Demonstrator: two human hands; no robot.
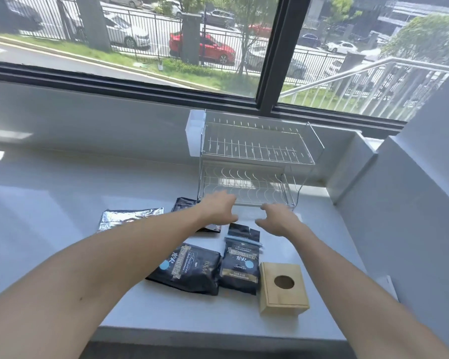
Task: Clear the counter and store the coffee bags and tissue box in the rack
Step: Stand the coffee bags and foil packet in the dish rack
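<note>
A: Fingers (224,196) of left hand (219,209) spread, holding nothing. Right hand (279,220) likewise loosely open, empty. Both hovering just before lower tier of wire rack (246,186).

B: Nothing stored yet?

A: Nope. Both tiers bare. Spread over desk (49,203): silver foil bag (130,217) at left, dark bag (183,204) partly under left wrist, two black coffee bags (186,269) nearer, one w/ clip (240,264). Wooden tissue box (283,287) just beside clipped one.

B: Handling?

A: Bags prob soft, slick foil, contents shifting; better pinched at top seal or cradled under belly. Box stiff, light-ish; gripped across sides, away from hole.
</note>
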